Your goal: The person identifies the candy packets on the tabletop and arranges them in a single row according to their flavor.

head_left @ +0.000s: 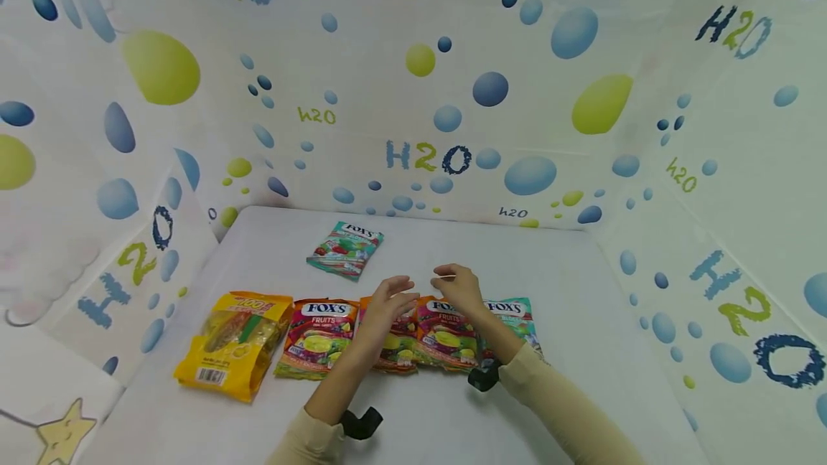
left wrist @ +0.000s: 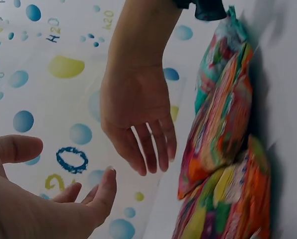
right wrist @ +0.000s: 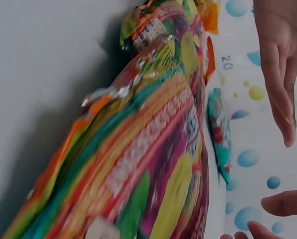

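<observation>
Both hands hover over a row of candy bags with nothing in them. My left hand (head_left: 385, 311) is above a partly hidden red and orange Fox's fruits bag (head_left: 397, 343), its fingers reaching away from me. Beside it, my right hand (head_left: 460, 293) has loosely bent fingers above another Fox's fruits bag (head_left: 446, 336). To the right, partly behind the right forearm, lies a teal Fox's bag (head_left: 513, 314). A third fruits bag (head_left: 321, 332) lies left of the left hand. In the left wrist view, the right hand (left wrist: 138, 109) hangs with fingers extended, apart from the bags.
A yellow candy bag (head_left: 235, 346) closes the row on the left. Farther back, another teal Fox's bag (head_left: 345, 250) lies by itself on the white table (head_left: 549, 260). Walls (head_left: 362, 41) printed with bubbles and lettering surround the table at the back and sides.
</observation>
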{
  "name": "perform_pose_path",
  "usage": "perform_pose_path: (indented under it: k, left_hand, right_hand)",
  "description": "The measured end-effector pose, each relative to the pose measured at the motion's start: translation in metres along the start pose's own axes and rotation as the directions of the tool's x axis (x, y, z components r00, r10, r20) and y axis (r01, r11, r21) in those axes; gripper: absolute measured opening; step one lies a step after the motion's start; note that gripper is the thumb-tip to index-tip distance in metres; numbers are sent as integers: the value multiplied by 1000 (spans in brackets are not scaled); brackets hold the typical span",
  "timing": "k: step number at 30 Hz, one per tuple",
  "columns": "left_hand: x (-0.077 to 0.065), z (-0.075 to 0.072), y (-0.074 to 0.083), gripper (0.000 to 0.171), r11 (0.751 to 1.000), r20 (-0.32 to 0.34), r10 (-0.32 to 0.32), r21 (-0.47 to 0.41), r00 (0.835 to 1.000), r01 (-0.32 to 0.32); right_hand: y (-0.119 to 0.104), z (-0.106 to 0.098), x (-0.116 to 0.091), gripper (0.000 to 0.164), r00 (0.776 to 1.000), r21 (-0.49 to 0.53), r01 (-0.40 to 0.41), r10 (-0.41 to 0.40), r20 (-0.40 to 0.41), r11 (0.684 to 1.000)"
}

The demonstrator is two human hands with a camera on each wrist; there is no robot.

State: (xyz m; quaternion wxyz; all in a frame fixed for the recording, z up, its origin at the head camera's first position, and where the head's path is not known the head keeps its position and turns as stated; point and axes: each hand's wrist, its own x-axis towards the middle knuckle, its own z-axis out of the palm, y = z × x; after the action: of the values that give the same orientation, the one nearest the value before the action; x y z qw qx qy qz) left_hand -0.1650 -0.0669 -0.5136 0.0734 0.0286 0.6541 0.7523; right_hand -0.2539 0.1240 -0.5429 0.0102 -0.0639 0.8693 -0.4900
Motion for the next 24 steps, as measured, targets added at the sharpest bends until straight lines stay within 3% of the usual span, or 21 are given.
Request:
perform_pose_path:
  k: [5,11,17,24]
  left_hand:
    - [8,-20,10,55,994,-62,-6,104,998,12]
    - [22,-40,18,57,974,-135,-22,220,991,51]
    - [34,-58,18,61,957,-187,-55,272,981,105]
    - [49,-80,12,59,936,-285,-70,313,956,161]
  right_hand:
    - [-9,20,6,35,999,21,1,-2,35,1000]
    - [-23,40,11,35,995,30,-60,58,80,998]
    - [-33,54,16,36,991,31,-108,105,86,994]
    - [-42,71,25,33,989,63,-132,127,79,989]
